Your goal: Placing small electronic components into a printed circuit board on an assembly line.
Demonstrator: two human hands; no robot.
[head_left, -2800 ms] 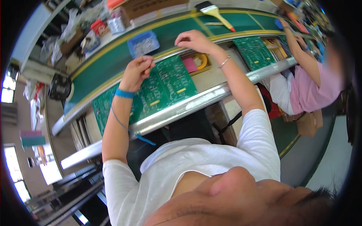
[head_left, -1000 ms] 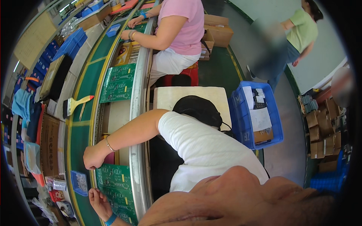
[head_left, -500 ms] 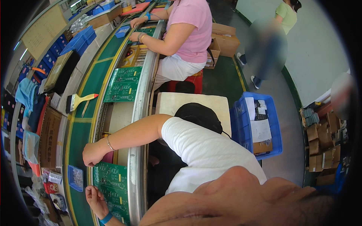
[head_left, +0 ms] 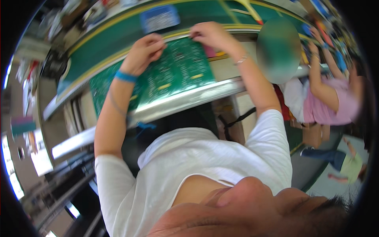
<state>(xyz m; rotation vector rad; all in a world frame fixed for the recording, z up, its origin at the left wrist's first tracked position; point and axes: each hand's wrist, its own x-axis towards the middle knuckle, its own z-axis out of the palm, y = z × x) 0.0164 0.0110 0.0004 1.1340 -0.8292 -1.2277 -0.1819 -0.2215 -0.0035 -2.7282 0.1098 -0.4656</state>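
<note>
The green circuit board [head_left: 156,79] lies flat under the person's hands, its near edge along the silver rail [head_left: 177,98] and its far edge beside the yellow-lined green belt [head_left: 110,43]. The right hand [head_left: 213,35] is at the board's far right corner, its fingers bent down onto or just above that edge; from here I can't tell whether they pinch it. The left hand [head_left: 142,53] hangs over the middle of the far edge, fingers curled in and thumb drawn close to them. Whether anything sits between those tips, I can't make out.

Both arms reach forward with the elbows wide, the left forearm crossing over the board's left part. A blue strap [head_left: 126,76] circles the left wrist, a thin bracelet [head_left: 241,60] the right. Just beyond the hands, a blue tray [head_left: 158,11] of small pale parts stands on the belt.
</note>
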